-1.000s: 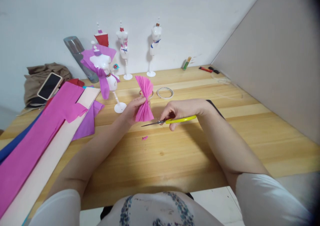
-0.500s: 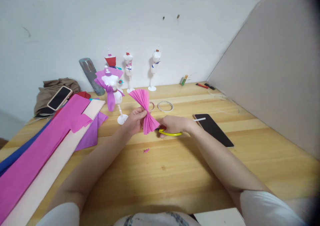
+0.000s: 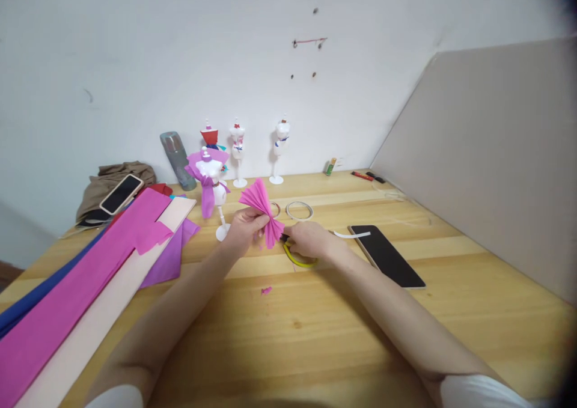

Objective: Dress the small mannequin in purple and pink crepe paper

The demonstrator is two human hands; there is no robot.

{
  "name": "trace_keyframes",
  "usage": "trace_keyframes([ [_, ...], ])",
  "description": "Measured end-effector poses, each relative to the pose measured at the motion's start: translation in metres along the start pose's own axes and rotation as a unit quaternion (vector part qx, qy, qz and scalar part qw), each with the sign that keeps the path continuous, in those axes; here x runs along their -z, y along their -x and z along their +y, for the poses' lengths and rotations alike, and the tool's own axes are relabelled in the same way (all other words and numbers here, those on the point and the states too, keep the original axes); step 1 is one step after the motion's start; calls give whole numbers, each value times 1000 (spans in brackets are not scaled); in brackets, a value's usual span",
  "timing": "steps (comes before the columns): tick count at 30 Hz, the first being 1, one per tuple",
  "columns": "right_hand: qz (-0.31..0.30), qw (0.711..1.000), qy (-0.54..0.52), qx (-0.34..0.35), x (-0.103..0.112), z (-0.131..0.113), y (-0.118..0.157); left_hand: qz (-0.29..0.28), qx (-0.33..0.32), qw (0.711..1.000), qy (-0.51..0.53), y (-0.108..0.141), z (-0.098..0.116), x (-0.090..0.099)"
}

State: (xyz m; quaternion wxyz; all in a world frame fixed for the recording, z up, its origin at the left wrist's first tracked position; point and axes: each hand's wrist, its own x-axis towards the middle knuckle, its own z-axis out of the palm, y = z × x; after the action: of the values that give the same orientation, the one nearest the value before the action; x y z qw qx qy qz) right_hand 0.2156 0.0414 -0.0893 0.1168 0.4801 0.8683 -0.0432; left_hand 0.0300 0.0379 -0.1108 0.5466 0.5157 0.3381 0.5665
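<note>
Pinched at its gathered middle, a pleated pink crepe paper bow is in my left hand. My right hand is closed on a pair of scissors with yellow handles, just right of the bow's lower end. The blades are mostly hidden behind my fingers and the paper. On the wooden table below lies a small pink scrap. To the left of the bow stands a small white dress form draped in purple paper.
Long pink crepe paper and a cream strip cover the left side. More dress forms, a bottle and tape rolls stand or lie behind my hands. A dark tablet lies right, a phone left.
The view has tilted up, so things sit lower in the picture. The bow has turned slightly in my left hand, and the scissors' yellow handle has swung downward in my right hand.
</note>
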Motion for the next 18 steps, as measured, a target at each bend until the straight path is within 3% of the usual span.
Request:
trace_keyframes([
  [3,1,1000,0,4,-2,1,0,9,-37,998,-56,1,4,0],
  [6,1,1000,-25,19,-7,7,-2,28,-142,981,-131,2,12,-1],
  [11,15,996,-79,33,-18,17,-11,79,-345,880,-318,9,31,-5],
  [13,19,994,-100,26,-20,21,-15,102,-385,842,-364,14,40,-8],
  [14,20,992,-119,23,-21,25,-17,102,-387,837,-373,17,44,-10],
  [16,31,985,-169,31,-21,32,-19,65,-337,872,-348,20,53,-13],
  [18,69,970,-222,67,-21,41,-21,-28,-222,942,-249,21,58,-12],
])
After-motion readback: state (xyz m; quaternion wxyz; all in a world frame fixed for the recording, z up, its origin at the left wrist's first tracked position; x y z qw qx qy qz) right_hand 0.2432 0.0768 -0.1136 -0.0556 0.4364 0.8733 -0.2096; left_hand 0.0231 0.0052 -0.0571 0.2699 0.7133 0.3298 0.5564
